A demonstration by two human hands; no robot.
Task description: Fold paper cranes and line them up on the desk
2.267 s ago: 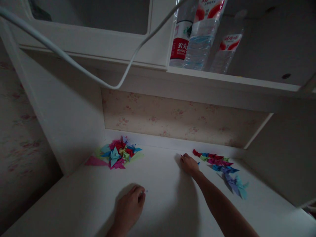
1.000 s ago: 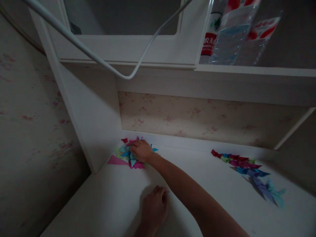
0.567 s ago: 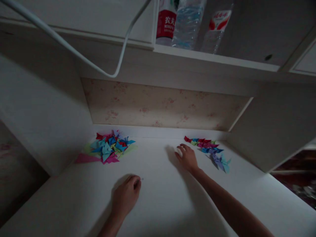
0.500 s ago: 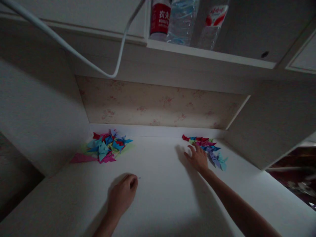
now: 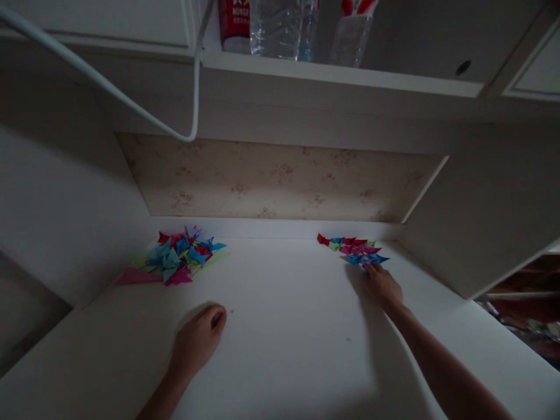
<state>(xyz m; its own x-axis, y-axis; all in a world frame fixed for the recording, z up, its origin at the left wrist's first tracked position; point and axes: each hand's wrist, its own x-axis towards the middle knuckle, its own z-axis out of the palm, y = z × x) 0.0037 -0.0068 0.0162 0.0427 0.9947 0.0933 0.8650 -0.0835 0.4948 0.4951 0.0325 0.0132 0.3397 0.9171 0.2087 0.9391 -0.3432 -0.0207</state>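
Folded paper cranes in many colours lie in two groups on a white surface (image 5: 280,315). My right hand (image 5: 382,289) reaches to the right group, its fingers bent down and closed at a purple paper crane (image 5: 365,258) beside a blue one. The hand covers part of that group's near end. Behind it are red and magenta paper cranes (image 5: 354,249) in rows. My left hand (image 5: 199,338) rests on the surface, curled into a loose fist with nothing visible in it. Farther back on the left is a heaped pile of paper cranes (image 5: 179,256), apart from the left hand.
A white cable (image 5: 131,105) hangs in a bend at upper left. Plastic bottles (image 5: 275,29) stand on the shelf (image 5: 341,76) above. Side panels (image 5: 459,221) enclose the surface, with floral wallpaper (image 5: 280,181) at the back. Small specks (image 5: 231,311) lie near the left hand.
My right hand has moved right and its spread fingers have closed down at the purple crane. The near purple and teal cranes are now out of sight. My left hand stays a fist; the view has shifted slightly.
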